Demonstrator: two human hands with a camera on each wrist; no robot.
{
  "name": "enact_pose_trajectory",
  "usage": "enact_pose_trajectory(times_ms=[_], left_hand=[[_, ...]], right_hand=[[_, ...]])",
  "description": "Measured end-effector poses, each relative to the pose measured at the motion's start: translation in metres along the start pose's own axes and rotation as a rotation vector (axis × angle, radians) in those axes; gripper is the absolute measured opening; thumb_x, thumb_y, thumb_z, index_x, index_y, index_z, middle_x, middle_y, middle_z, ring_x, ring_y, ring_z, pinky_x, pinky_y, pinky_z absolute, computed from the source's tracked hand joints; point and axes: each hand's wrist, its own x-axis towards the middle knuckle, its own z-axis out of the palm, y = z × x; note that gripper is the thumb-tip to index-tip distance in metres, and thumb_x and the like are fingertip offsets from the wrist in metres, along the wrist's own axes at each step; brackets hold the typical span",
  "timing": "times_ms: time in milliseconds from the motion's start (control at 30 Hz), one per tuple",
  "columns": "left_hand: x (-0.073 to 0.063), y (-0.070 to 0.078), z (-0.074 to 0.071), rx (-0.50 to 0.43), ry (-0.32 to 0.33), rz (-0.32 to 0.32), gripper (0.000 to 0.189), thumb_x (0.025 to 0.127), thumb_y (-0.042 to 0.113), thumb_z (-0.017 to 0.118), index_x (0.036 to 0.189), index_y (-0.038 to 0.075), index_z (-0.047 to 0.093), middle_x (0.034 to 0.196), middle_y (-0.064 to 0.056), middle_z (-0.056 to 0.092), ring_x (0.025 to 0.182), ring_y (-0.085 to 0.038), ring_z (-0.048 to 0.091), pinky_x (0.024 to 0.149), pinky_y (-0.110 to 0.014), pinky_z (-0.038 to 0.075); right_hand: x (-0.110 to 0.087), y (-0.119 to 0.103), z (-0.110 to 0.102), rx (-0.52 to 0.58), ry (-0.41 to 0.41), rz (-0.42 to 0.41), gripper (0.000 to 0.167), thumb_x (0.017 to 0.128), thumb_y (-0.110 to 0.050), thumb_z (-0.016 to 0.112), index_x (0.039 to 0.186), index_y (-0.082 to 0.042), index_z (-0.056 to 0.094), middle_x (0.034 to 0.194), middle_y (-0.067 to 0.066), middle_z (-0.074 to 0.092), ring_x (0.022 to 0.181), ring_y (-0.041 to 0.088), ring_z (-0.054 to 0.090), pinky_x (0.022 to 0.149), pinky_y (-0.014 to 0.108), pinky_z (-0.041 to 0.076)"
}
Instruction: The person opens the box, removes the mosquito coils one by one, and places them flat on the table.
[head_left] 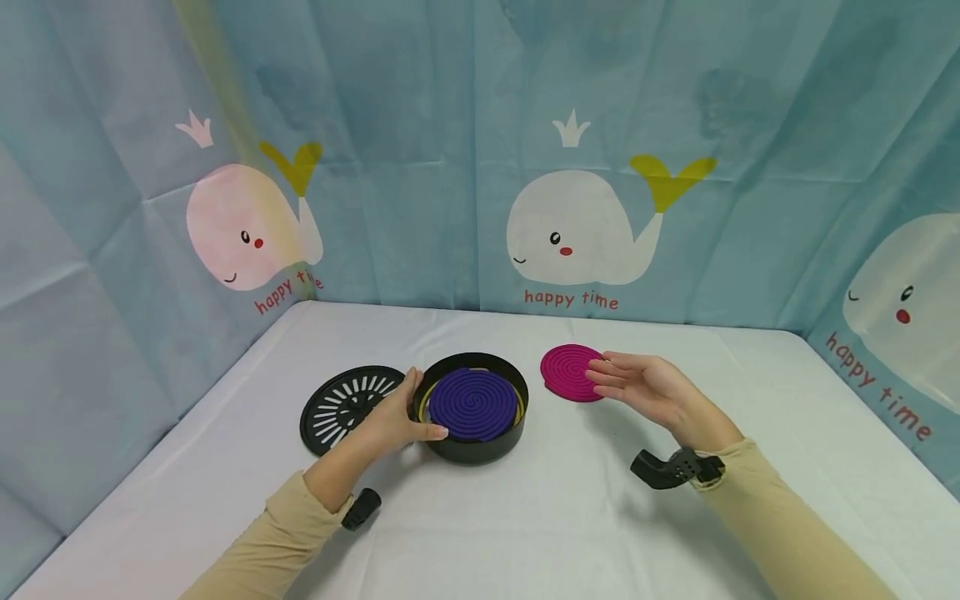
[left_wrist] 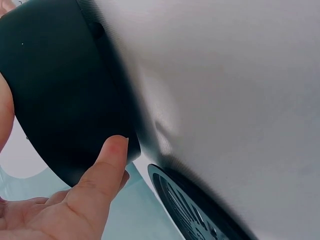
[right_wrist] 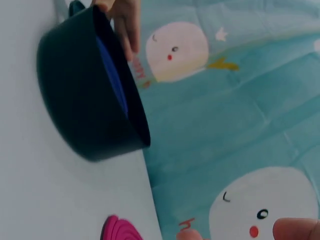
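A round black container (head_left: 477, 450) stands mid-table, holding a purple spiral coaster (head_left: 473, 404) with a yellow edge showing beneath it. My left hand (head_left: 393, 421) grips its left side, thumb at the near rim; in the left wrist view a fingertip (left_wrist: 116, 147) presses the dark wall (left_wrist: 55, 90). Right of the container lies a magenta spiral coaster (head_left: 566, 372). Over its right edge, in the head view, my right hand (head_left: 648, 390) reaches with fingers extended and nothing held. The right wrist view shows the container (right_wrist: 82, 90) from the side, the purple coaster inside.
A black slotted round lid (head_left: 330, 408) lies left of the container, partly behind my left hand. White cloth covers the table (head_left: 525, 533). A blue curtain (head_left: 420, 225) printed with whales hangs along the back and sides. Each wrist carries a black camera mount (head_left: 675, 468).
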Motion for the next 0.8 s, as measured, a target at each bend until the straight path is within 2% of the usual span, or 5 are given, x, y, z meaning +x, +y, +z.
enact_pose_trajectory(times_ms=[167,300,500,800], left_hand=[[0.002,-0.001,0.0,0.008,-0.002,0.006,0.113,0.08,0.017,0.082,0.153,-0.005,-0.001,0.159,-0.02,0.012,0.144,-0.038,0.015,0.114,-0.052,0.017],[0.001,-0.001,0.001,0.011,-0.001,0.008,0.113,0.079,0.017,0.082,0.153,-0.006,0.0,0.159,-0.02,0.013,0.144,-0.038,0.016,0.114,-0.052,0.017],[-0.003,0.002,0.0,0.0,-0.002,0.016,0.112,0.08,0.014,0.082,0.152,-0.007,0.0,0.158,-0.022,0.013,0.144,-0.038,0.015,0.114,-0.052,0.017],[-0.004,0.002,0.0,-0.012,0.005,0.02,0.111,0.079,0.013,0.082,0.152,-0.008,0.001,0.158,-0.023,0.014,0.144,-0.038,0.016,0.114,-0.052,0.017]], right_hand=[[0.003,0.004,0.016,-0.022,-0.044,-0.001,0.062,0.104,-0.007,0.026,0.151,0.004,-0.013,0.16,0.024,-0.003,0.146,0.038,0.004,0.115,0.043,0.012],[0.007,0.009,0.028,-0.091,-0.074,0.005,0.061,0.103,-0.007,0.028,0.151,0.008,-0.007,0.158,0.028,0.002,0.145,0.041,0.009,0.115,0.045,0.014],[0.018,0.021,0.049,-0.142,-0.116,0.034,0.057,0.103,-0.006,0.03,0.15,0.012,0.004,0.155,0.034,0.007,0.144,0.044,0.013,0.115,0.047,0.015],[0.039,0.032,0.071,-0.129,-0.121,0.117,0.059,0.103,-0.008,0.031,0.151,0.011,0.002,0.157,0.031,-0.002,0.145,0.043,0.003,0.116,0.048,0.009]])
